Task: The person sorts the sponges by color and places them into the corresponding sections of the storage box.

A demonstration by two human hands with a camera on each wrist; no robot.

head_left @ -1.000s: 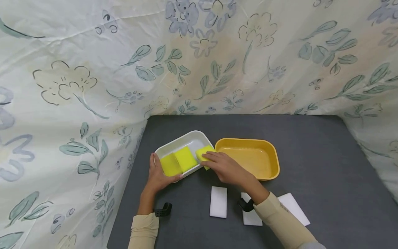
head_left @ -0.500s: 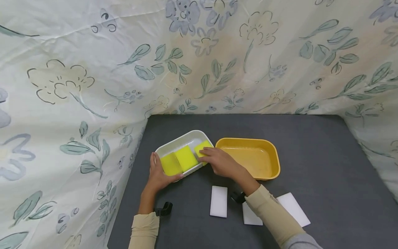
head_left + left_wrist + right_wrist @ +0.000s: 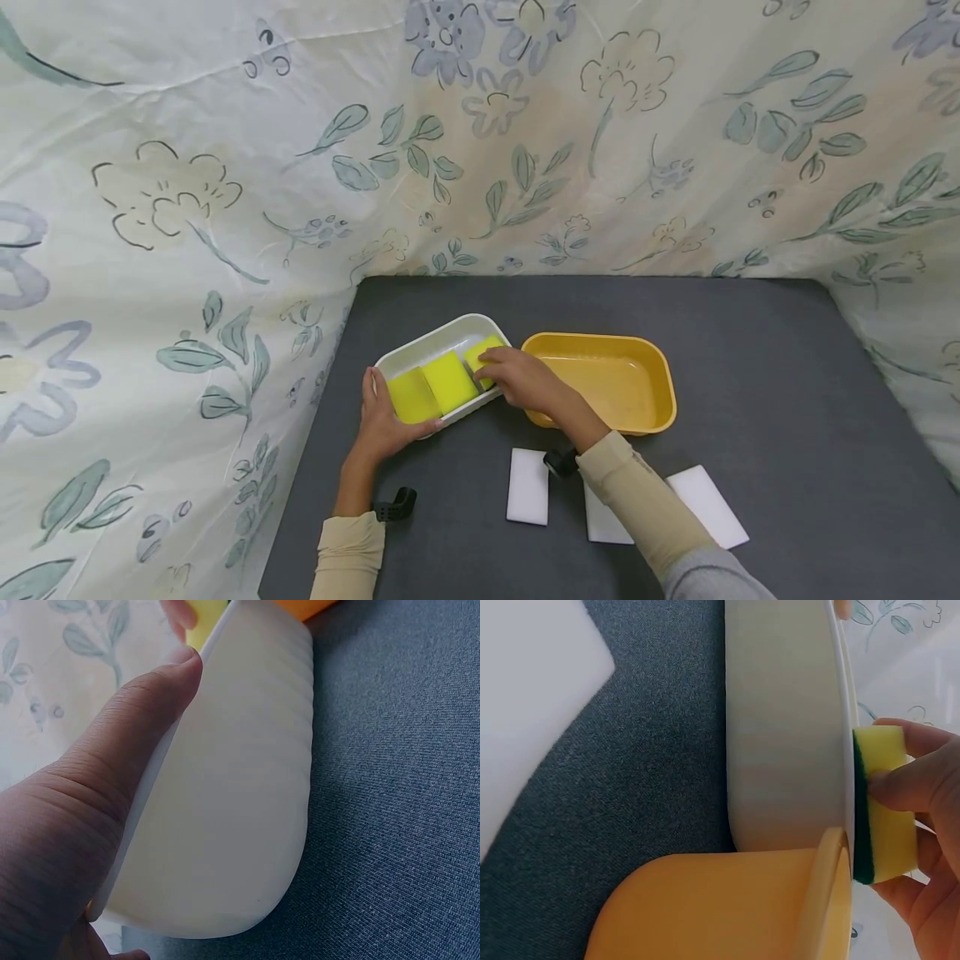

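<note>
A scouring sponge (image 3: pixel 480 350), yellow with a dark green layer beneath, is pinched between the thumb and fingers of my right hand (image 3: pixel 525 379). It sits over the right end of a white rectangular tub (image 3: pixel 456 337); in the right wrist view the sponge's green face (image 3: pixel 862 825) is right at the tub's rim. Two more yellow sponges, the middle sponge (image 3: pixel 448 382) and the left sponge (image 3: pixel 412 397), lie side by side in the tub. My left hand (image 3: pixel 386 432) grips the tub's left end, thumb along the front rim.
Close to the right of the white tub stands a yellow-orange tub (image 3: pixel 607 383). White foam blocks lie nearer on the dark table: a left block (image 3: pixel 527 487), a middle block (image 3: pixel 606 518) partly under the right forearm, and a right block (image 3: pixel 708 506). Floral cloth (image 3: pixel 480 208) hangs behind.
My right hand has carried its sponge leftward, from the white tub's right rim to over its inside. The left hand and the tub stay in place.
</note>
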